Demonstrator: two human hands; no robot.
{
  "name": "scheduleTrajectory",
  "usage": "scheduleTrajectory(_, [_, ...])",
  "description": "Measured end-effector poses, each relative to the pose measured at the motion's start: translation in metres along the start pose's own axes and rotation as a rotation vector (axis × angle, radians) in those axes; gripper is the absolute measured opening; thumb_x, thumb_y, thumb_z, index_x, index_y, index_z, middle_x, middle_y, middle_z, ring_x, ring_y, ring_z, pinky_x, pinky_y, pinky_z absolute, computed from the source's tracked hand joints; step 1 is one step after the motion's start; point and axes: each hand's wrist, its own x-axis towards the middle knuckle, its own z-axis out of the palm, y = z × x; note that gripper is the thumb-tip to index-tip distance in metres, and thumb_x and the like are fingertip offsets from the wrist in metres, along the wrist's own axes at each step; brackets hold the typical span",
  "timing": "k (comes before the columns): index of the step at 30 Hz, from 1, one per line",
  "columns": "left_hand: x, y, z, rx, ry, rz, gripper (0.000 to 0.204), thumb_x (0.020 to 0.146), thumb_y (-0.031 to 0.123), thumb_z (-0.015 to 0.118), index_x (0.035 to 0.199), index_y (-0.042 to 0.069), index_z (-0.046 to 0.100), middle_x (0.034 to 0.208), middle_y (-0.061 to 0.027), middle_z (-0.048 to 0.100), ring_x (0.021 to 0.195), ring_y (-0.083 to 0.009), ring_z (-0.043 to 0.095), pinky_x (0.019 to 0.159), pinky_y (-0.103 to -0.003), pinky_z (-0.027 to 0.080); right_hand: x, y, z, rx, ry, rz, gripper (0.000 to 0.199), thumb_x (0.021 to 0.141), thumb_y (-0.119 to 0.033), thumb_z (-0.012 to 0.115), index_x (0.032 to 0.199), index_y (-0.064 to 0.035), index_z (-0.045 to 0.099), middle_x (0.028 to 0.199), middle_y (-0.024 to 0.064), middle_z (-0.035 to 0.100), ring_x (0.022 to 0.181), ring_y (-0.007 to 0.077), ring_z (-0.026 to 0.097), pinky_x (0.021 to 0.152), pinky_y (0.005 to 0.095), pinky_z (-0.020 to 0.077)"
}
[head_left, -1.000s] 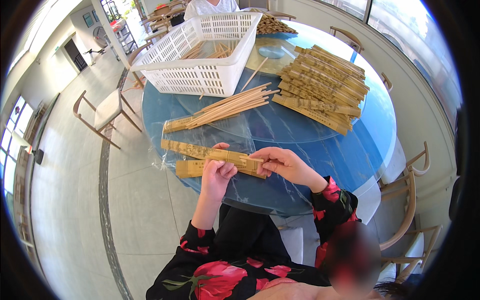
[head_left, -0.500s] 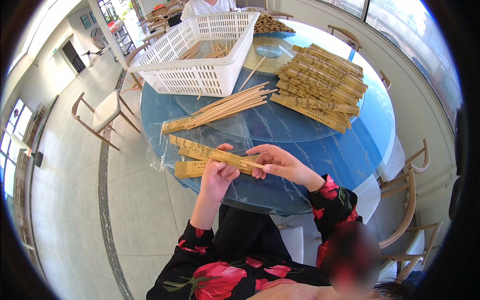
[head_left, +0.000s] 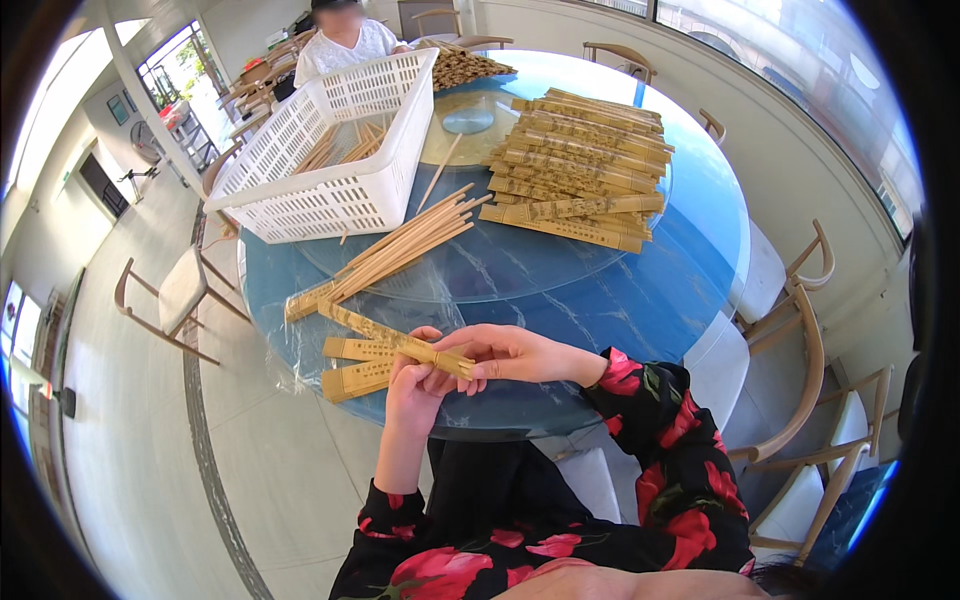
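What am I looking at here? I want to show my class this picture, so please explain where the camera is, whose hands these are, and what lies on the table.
The camera sits on a person's head and looks down through a wide lens, so straight edges bend. There is no machine, only two bare hands. The left hand and right hand together hold one flat packet of bamboo sticks over the edge of the round blue table. Two similar packets lie just beside them. Farther off lie a loose bundle of sticks, a white plastic basket and a stack of finished packets. Another person sits across the table.
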Motion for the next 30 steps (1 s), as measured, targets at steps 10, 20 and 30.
scheduleTrajectory(10, [0.003,-0.003,-0.007,0.006,0.009,0.038,0.044,0.086,0.009,0.044,0.13,0.005,0.046,0.071,0.0014,0.036,0.065,-0.0101,0.037,0.062,-0.027,0.037,0.003,0.01,0.002,-0.212,0.131,-0.1,0.027,0.104,-0.002,0.052,0.131,-0.0015,0.056,0.096,0.0071,0.067,0.087,0.0125,0.066,0.078,0.0277,0.0547])
scheduleTrajectory(20, [0.006,-0.007,-0.008,0.076,0.004,0.111,0.041,0.088,0.004,0.043,0.129,0.004,0.046,0.076,0.0015,0.038,0.066,-0.0078,0.036,0.063,-0.026,0.036,0.006,0.01,-0.001,-0.091,0.201,-0.011,0.026,0.103,-0.004,0.053,0.129,-0.0008,0.053,0.084,0.006,0.066,0.076,0.0108,0.064,0.069,0.0257,0.0532])
scheduleTrajectory(30, [0.005,-0.015,-0.001,0.35,-0.133,0.205,0.039,0.105,0.019,0.055,0.136,-0.001,0.044,0.076,-0.0005,0.046,0.069,-0.009,0.043,0.065,-0.026,0.039,-0.025,-0.026,-0.065,0.056,0.979,-0.447,0.02,0.107,-0.022,0.055,0.111,-0.0048,0.064,0.081,-0.0035,0.056,0.072,0.0041,0.052,0.064,0.0202,0.0406])
